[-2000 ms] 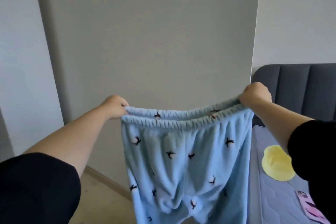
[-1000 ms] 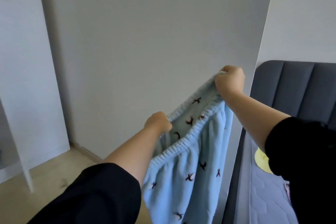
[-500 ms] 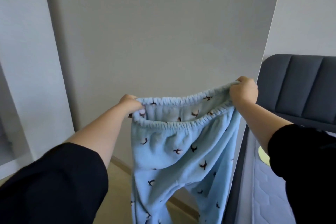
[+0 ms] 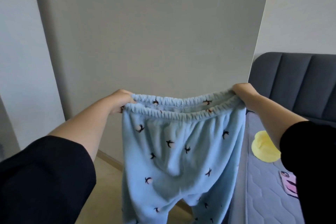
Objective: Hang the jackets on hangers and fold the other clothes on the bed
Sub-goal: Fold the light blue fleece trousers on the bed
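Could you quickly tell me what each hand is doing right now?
Left hand: grips the left end of the pants waistband.
Right hand: grips the right end.

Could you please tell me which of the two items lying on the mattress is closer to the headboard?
The yellow one, lying up toward the grey headboard; the pink printed one sits nearer the camera.
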Tool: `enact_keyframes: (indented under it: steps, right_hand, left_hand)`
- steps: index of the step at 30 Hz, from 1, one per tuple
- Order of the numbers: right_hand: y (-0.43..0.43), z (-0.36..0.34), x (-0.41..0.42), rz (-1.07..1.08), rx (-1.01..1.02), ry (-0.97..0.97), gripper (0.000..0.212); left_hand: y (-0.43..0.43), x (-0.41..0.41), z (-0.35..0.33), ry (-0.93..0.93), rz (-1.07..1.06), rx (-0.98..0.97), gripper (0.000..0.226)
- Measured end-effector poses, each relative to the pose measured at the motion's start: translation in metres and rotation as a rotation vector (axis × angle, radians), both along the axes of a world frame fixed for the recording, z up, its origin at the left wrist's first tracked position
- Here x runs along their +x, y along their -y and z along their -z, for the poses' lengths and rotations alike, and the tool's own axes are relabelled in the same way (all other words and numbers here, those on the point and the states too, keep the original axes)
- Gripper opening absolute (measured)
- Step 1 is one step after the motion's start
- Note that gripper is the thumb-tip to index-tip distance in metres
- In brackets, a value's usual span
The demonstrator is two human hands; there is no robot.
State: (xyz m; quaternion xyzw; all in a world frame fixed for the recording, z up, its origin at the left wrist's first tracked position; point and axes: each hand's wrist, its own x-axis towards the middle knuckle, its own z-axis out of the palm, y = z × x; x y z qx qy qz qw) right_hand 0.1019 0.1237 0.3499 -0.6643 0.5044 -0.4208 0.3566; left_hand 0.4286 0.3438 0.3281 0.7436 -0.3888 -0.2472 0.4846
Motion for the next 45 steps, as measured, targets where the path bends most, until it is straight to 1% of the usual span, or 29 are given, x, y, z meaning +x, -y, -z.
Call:
enact_keyframes:
  steps: [1,2,3,5,6,8,10,11,12,13,15,17,19,21,23,24,26,28,30,31,33,36,38,39,40,41,42,44,45]
  right_hand:
    - [0.0,0.0,-0.003,-0.097,0.1,0.067,0.005]
    - [0.0,0.0,-0.007,-0.221,0.205,0.121,0.004]
    - [0.001,0.0,-0.011,-0.367,0.295,0.145,0.009]
    - [-0.001,0.002,-0.016,-0.642,0.394,0.179,0.024]
    - [-0.002,0.004,-0.016,-0.741,0.418,0.199,0.033]
    - [-0.002,0.009,-0.016,-0.836,0.441,0.223,0.044]
    - [0.0,0.015,-0.016,-0.845,0.442,0.202,0.043]
    - [0.001,0.018,-0.016,-0.813,0.428,0.175,0.035]
    - [0.003,0.021,-0.017,-0.749,0.407,0.152,0.026]
    - [0.005,0.022,-0.018,-0.666,0.381,0.137,0.018]
    - [0.01,0.025,-0.019,-0.514,0.317,0.118,0.011]
    - [0.01,0.026,-0.018,-0.368,0.218,0.037,0.007]
    - [0.002,0.026,-0.013,-0.211,0.1,-0.114,0.01]
    - [-0.01,0.023,-0.004,-0.091,-0.01,-0.242,0.02]
    - [-0.021,0.015,0.009,-0.023,-0.082,-0.239,0.033]
    - [-0.026,0.009,0.015,0.009,-0.095,-0.19,0.036]
    - [-0.037,-0.005,0.029,0.046,-0.098,-0.043,0.037]
    - [-0.052,-0.016,0.043,0.008,-0.154,0.059,0.032]
    - [-0.071,-0.021,0.058,-0.09,-0.225,0.082,0.02]
    - [-0.081,-0.021,0.064,-0.147,-0.26,0.081,0.016]
    - [-0.096,-0.018,0.074,-0.268,-0.277,0.107,0.017]
    - [-0.108,-0.013,0.076,-0.357,-0.262,0.137,0.026]
    - [-0.11,-0.01,0.071,-0.382,-0.239,0.161,0.011]
    - [-0.111,-0.008,0.068,-0.401,-0.216,0.188,0.008]
    - [-0.11,-0.006,0.065,-0.424,-0.192,0.209,0.013]
    - [-0.11,-0.004,0.062,-0.454,-0.17,0.222,0.016]
    - [-0.11,-0.002,0.06,-0.493,-0.151,0.236,0.015]
    - [-0.109,-0.001,0.056,-0.602,-0.098,0.258,0.017]
    - [-0.107,0.0,0.055,-0.67,-0.063,0.262,0.025]
  left_hand:
    - [-0.001,0.0,0.001,-0.095,0.024,-0.041,0.017]
    - [-0.001,0.0,0.001,-0.161,0.042,-0.071,0.015]
    - [-0.002,0.0,0.0,-0.208,0.057,-0.082,0.013]
    - [-0.001,-0.003,-0.004,-0.287,0.1,-0.046,0.013]
    - [0.0,-0.005,-0.006,-0.319,0.14,-0.011,0.019]
    - [-0.001,-0.008,-0.008,-0.35,0.254,0.069,0.034]
    - [-0.004,-0.007,-0.009,-0.345,0.417,0.125,0.057]
    - [-0.008,-0.004,-0.009,-0.351,0.526,0.154,0.072]
    - [-0.011,0.001,-0.009,-0.356,0.63,0.192,0.081]
    - [-0.014,0.004,-0.009,-0.348,0.716,0.24,0.082]
    - [-0.018,0.006,-0.007,-0.286,0.786,0.315,0.064]
    - [-0.016,0.004,-0.005,-0.197,0.684,0.357,0.051]
    - [-0.01,-0.001,-0.001,-0.052,0.44,0.335,0.037]
    - [-0.002,-0.006,0.002,0.124,0.155,0.247,0.024]
    - [0.006,-0.014,-0.003,0.28,-0.058,0.175,0.017]
    - [0.009,-0.02,-0.009,0.306,-0.123,0.134,0.018]
    - [0.017,-0.034,-0.022,0.225,-0.168,0.032,0.024]
    - [0.024,-0.05,-0.033,0.101,-0.159,-0.08,0.031]
    - [0.029,-0.073,-0.039,-0.051,-0.093,-0.192,0.029]
    - [0.031,-0.086,-0.04,-0.136,-0.038,-0.232,0.024]
    - [0.031,-0.108,-0.039,-0.298,0.081,-0.29,0.011]
    - [0.029,-0.124,-0.035,-0.421,0.211,-0.338,0.004]
    - [0.025,-0.123,-0.033,-0.523,0.285,-0.352,0.016]
    - [0.023,-0.121,-0.033,-0.588,0.323,-0.35,0.022]
    - [0.021,-0.119,-0.032,-0.621,0.356,-0.343,0.027]
    - [0.019,-0.118,-0.032,-0.607,0.388,-0.336,0.03]
    - [0.019,-0.117,-0.031,-0.546,0.41,-0.324,0.034]
    - [0.018,-0.119,-0.031,-0.381,0.424,-0.316,0.039]
    - [0.017,-0.12,-0.032,-0.316,0.419,-0.311,0.039]
